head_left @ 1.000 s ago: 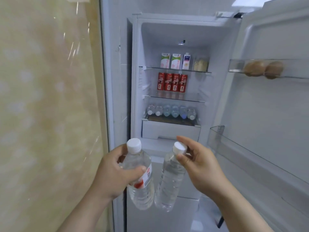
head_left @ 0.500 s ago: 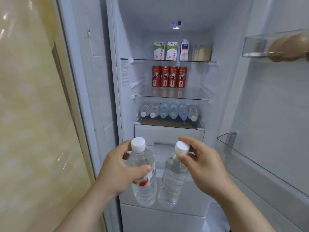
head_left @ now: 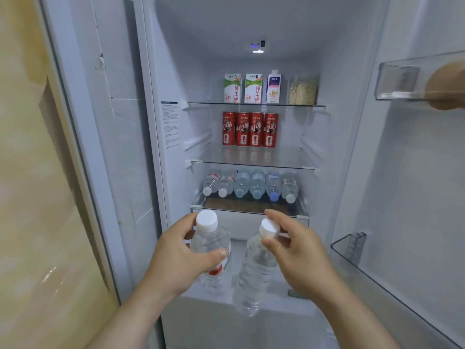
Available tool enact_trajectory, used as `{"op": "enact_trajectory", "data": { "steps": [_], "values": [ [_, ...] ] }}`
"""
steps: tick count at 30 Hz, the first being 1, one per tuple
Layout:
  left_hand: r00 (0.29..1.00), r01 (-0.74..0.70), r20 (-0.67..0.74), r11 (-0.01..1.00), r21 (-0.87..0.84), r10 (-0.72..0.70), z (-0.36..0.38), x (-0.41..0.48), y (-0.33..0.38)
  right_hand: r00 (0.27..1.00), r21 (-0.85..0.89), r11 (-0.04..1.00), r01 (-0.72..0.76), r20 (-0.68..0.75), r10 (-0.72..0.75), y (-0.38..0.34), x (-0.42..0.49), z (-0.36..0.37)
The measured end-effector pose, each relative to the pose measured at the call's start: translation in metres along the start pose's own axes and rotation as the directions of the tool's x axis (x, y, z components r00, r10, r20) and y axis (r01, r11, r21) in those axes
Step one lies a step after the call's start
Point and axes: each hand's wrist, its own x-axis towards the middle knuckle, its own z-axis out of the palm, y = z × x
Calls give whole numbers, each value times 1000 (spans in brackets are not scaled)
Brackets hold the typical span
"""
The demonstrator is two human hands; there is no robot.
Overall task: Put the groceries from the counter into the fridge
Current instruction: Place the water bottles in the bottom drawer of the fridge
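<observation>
Before the open fridge [head_left: 176,71], the left hand [head_left: 176,258] grips 1 red-labelled water bottle [head_left: 214,263] while the right hand [head_left: 299,255] pinches another bottle [head_left: 251,275] by its cap.

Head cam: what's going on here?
A person stands at the open fridge with a water bottle in each hand. The left hand grips the red-label bottle round its body. The right hand pinches the plain bottle at the cap, so it hangs. Neither is shelved yet. Inside, cartons and a jar stand on top, four cans below, and six bottles lie under those.
</observation>
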Motion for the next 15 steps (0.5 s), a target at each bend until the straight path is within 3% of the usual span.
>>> {"op": "enact_trajectory", "data": {
  "steps": [10, 15],
  "values": [
    [994, -103, -47, 992, -71, 100, 13, 56, -20, 991, -15, 1000, -8, -133, 5, 17, 56, 12],
    [976, -205, -84, 978, -25, 202, 15, 100, -42, 983, -33, 999, -31, -181, 24, 23, 94, 30]
  ]
}}
